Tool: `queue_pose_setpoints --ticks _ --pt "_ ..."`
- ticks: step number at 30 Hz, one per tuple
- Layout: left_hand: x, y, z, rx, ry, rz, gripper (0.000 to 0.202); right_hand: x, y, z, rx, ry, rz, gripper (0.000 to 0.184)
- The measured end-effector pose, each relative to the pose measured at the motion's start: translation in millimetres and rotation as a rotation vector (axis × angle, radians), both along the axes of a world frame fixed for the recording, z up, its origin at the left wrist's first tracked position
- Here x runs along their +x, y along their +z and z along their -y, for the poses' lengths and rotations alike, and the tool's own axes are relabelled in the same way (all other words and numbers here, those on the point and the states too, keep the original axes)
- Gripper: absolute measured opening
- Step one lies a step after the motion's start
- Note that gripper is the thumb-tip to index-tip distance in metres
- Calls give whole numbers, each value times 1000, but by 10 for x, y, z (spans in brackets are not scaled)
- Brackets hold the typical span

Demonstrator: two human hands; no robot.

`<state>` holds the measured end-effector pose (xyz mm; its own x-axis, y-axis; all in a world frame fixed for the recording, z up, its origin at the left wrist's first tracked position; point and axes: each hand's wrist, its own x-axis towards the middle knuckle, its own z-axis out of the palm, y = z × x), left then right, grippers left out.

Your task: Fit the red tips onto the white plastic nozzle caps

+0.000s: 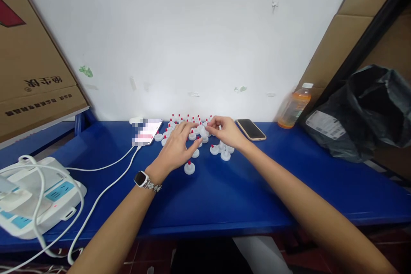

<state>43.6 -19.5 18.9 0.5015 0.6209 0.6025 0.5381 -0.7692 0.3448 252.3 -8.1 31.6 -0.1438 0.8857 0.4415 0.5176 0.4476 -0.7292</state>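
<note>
On the blue table many white nozzle caps point(189, 168) with small red tips stand in a loose cluster against the wall. My left hand point(176, 145) is spread over the cluster's left part, thumb apart from the fingers, and hides some caps below it. With thumb and forefinger pinched, my right hand point(225, 132) is at the cluster's right side. A white cap point(202, 131) shows at its fingertips, partly covered by them. Nearer to me, below the right hand, lie several more caps point(225, 155), some without a visible red tip.
A lit phone point(152, 130) on a charging cable lies left, beyond a white power strip point(61, 197) with looping cords. To the right are a dark-screened phone point(251, 129), an orange drink bottle point(295, 106) and a black plastic bag point(356, 115). Cardboard boxes point(38, 60) flank the table.
</note>
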Motion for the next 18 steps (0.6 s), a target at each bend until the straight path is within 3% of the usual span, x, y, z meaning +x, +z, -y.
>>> queue_pose_setpoints --ticks 2,4,7,10,14,18 --pt "-57 16 -3 5 -3 -1 46 -163 91 51 -1 113 -110 16" --pt "-144 20 -37 -31 -18 -15 41 -305 141 54 -8 196 -136 18" --pt "-314 5 -131 -69 39 -14 34 -430 124 -46 -2 152 -67 19" --pt "-466 -19 -215 -89 136 -33 35 -496 58 -208 43 64 251 15" --pt "-530 -48 -245 -119 161 -71 30 -649 -1 -349 78 13 802 13" --pt "-490 -88 -236 -124 135 -82 28 -839 -55 -413 119 -44 1030 19"
